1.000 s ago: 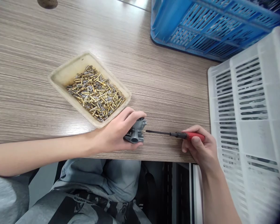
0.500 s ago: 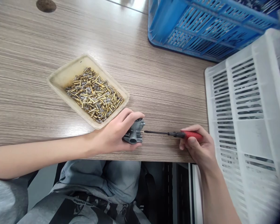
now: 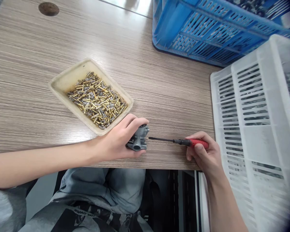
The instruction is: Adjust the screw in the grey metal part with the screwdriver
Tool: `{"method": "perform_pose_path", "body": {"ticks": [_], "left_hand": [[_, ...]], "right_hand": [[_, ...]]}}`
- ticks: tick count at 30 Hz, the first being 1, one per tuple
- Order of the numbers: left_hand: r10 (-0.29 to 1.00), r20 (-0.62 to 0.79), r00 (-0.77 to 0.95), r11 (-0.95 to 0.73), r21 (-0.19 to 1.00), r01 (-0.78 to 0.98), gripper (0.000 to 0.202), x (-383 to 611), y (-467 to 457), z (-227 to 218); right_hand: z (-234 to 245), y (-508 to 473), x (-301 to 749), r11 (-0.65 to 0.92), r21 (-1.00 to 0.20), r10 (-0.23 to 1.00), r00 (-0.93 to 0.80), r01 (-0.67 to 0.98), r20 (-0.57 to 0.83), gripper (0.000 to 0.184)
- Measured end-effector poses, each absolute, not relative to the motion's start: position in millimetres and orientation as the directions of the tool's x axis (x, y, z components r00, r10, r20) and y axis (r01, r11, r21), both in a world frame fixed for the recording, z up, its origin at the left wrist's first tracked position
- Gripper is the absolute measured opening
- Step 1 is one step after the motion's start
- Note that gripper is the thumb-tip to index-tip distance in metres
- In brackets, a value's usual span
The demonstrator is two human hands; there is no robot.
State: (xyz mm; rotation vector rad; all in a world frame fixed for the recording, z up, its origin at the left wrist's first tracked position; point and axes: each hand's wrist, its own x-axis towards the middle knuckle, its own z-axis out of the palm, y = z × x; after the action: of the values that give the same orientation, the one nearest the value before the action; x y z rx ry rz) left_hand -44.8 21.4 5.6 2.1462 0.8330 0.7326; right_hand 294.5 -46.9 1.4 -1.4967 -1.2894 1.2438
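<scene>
Screwdriver (image 3: 182, 142) and grey metal casting (image 3: 137, 139) meet close to the near edge of the wood-grain table (image 3: 176, 90). The left hand (image 3: 122, 137) is closed around the casting, its digits pressing on the far and near sides, so that only the right-hand face and part of the top show. A round opening in the casting is visible toward the person's side. From the right face a small brass screw (image 3: 146, 138) sticks out, with what looks like a spring on it; at this size I cannot tell how deep it sits. The screwdriver's dark, thin shaft lies nearly level across the view, its tip at the screw's outer end. The right hand (image 3: 207, 153) grips the red handle between thumb and curled fingers.

Beyond the left hand and just beside it, a cream plastic tray (image 3: 62, 75) stands at a slant, holding a heap of brass screws and springs (image 3: 98, 101). A blue slatted crate (image 3: 171, 29) sits at the far right of the table, and a white slatted crate (image 3: 256, 138) is near the right hand, both with grey parts inside. A round hole (image 3: 48, 9) shows in the tabletop at the far left. Below the table edge are the person's jeans (image 3: 125, 187) and grey printed shirt (image 3: 44, 220).
</scene>
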Motion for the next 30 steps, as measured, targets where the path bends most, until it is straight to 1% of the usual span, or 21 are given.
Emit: {"method": "perform_pose_path", "body": {"ticks": [4,13,19,22,28,30], "left_hand": [[0.735,0.241,0.634,-0.541,0.772,0.333,0.072,-44.8,21.4,5.9],[0.722,0.250,0.645,-0.557,0.763,0.327,0.072,-45.1,22.0,5.9],[0.720,0.243,0.650,-0.556,0.763,0.330,0.072,-45.3,22.1,6.5],[0.719,0.247,0.649,-0.558,0.763,0.327,0.071,-45.3,22.1,6.4],[0.721,0.256,0.644,-0.560,0.763,0.322,0.072,-45.1,22.3,5.7],[0.722,0.254,0.644,-0.557,0.765,0.322,0.072,-45.1,22.5,5.8]], "right_hand": [[0.6,-47.6,294.6,-0.175,-0.960,0.985,0.022,0.218,-0.174,0.032],[1.4,-48.3,291.8,-0.220,-0.969,0.975,0.038,0.108,-0.218,0.034],[0.6,-47.1,293.1,-0.190,-0.968,0.982,0.042,0.166,-0.186,0.030],[0.0,-47.0,294.1,-0.184,-0.964,0.983,0.048,0.190,-0.178,0.033],[0.3,-48.1,293.3,-0.215,-0.952,0.977,0.050,0.218,-0.209,0.040],[1.6,-47.7,291.5,-0.210,-0.954,0.978,0.045,0.213,-0.205,0.039]]}}
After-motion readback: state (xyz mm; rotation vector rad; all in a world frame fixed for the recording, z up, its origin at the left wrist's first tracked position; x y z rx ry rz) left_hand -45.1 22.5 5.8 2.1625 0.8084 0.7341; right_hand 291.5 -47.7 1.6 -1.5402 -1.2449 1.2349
